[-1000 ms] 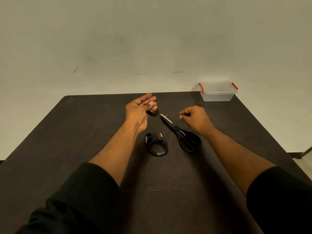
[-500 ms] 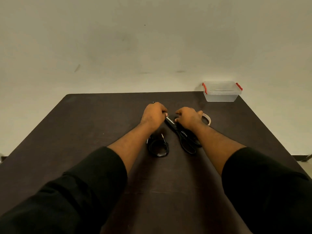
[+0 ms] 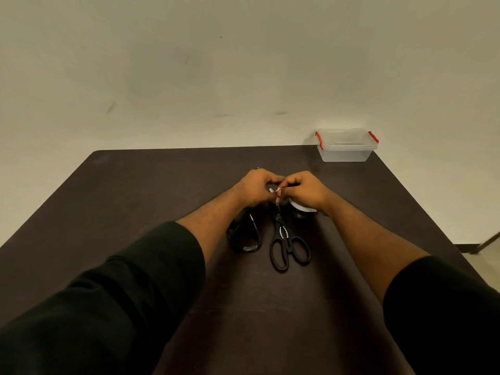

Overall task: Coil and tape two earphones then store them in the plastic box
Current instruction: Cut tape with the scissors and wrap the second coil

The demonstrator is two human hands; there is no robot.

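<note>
One black coiled earphone (image 3: 244,237) lies on the dark table (image 3: 135,201), its plug pointing away from me, just beside my left forearm. My left hand (image 3: 255,188) and right hand (image 3: 305,191) meet fingertip to fingertip above the scissors' blades. A small white piece of tape (image 3: 276,190) shows between the fingertips, pinched by my right hand. My left hand is closed around the second earphone, which its fingers hide almost wholly. A white tape roll (image 3: 303,208) lies under my right wrist. The clear plastic box (image 3: 345,151) with red clips stands lidded at the far right corner.
Black scissors (image 3: 289,247) lie shut in the middle of the table, handles toward me, right of the coiled earphone. A pale wall rises behind the table. A furniture leg shows at the right edge (image 3: 487,240).
My hands, apart and raised a second ago, came down and together over the scissors' tips. The left hand, then spread with a small black coil at its fingers, is now closed.
</note>
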